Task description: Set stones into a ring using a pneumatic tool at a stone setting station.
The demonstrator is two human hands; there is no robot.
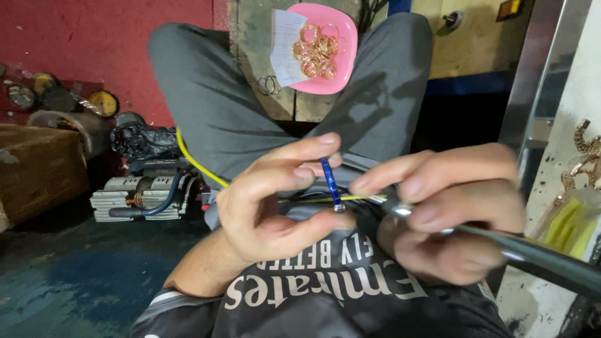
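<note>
We pinch the thin blue tool [330,181] in our left hand [269,206] while our right hand [451,213], at three o'clock, grips the dark metal handpiece [532,253], whose tip could slip and nick our fingers.

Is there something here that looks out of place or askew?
Yes, slightly: two loose grey metal rings lie on the worn wooden block, outside the pink plastic plate that holds the gold-coloured rings.

Red wall [94,37], dark stained floor [75,281], wooden bench [256,37] ahead.
</note>
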